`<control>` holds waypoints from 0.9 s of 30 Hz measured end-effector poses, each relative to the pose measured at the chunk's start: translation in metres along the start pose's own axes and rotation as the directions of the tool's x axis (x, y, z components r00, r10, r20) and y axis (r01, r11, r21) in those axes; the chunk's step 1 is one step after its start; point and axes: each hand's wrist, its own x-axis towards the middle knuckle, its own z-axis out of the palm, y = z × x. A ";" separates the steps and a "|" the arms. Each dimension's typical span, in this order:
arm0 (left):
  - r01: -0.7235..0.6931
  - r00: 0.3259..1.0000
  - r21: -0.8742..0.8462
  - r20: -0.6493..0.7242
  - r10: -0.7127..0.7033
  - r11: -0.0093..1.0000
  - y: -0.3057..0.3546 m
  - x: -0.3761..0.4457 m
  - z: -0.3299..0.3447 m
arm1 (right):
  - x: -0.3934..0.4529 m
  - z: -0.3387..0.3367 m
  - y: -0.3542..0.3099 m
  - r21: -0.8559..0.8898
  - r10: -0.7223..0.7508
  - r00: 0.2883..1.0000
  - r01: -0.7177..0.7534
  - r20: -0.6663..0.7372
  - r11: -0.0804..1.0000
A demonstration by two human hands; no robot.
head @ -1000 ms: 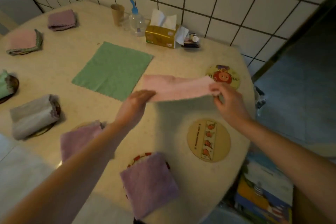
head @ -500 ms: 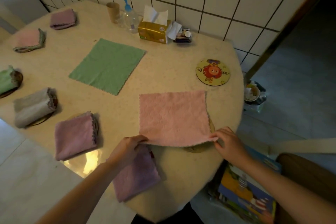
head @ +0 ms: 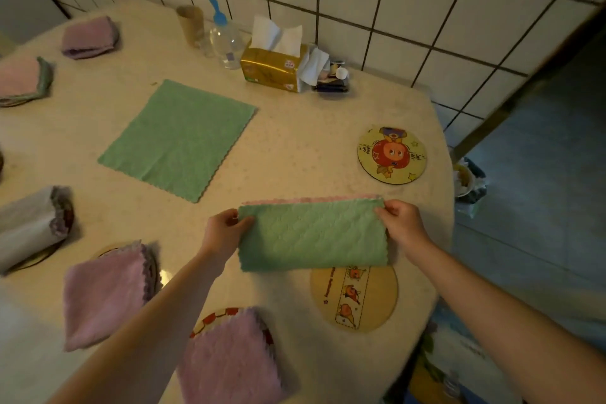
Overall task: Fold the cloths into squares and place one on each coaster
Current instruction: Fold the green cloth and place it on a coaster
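Observation:
A two-sided cloth (head: 313, 236), pink on one face and green on the other, lies folded in half on the table with its green side up and a thin pink edge showing along the far side. My left hand (head: 223, 229) pinches its left end and my right hand (head: 401, 223) pinches its right end. Its near edge overlaps a bare round coaster with a fruit strip (head: 355, 298). A second bare coaster with a red cartoon figure (head: 392, 154) lies further back on the right. An unfolded green cloth (head: 178, 138) lies flat mid-table.
Folded purple cloths (head: 229, 361) (head: 105, 292) sit on coasters near me; grey (head: 29, 223), pink (head: 21, 79) and purple (head: 88, 38) ones lie at the left. A tissue box (head: 275, 67), bottle (head: 224, 43) and cup (head: 191, 23) stand by the tiled wall. The table edge drops off at right.
The pink cloth was spread flat on the table, then both hands carried its near edge away from me, folding it in half so its green side shows.

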 end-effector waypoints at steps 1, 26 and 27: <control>0.003 1.000 0.003 -0.004 -0.003 1.000 0.000 0.009 0.002 | 0.008 0.003 0.001 -0.016 0.006 1.000 -0.006 -0.005 1.000; 0.057 0.997 0.185 -0.070 -0.044 0.981 -0.019 -0.031 -0.001 | -0.018 -0.001 -0.008 -0.389 -0.373 0.925 0.317 -0.077 0.865; -0.004 0.993 0.235 -0.115 0.031 0.972 -0.020 -0.037 0.002 | -0.029 -0.001 -0.006 -0.476 -0.468 0.884 0.421 0.023 0.772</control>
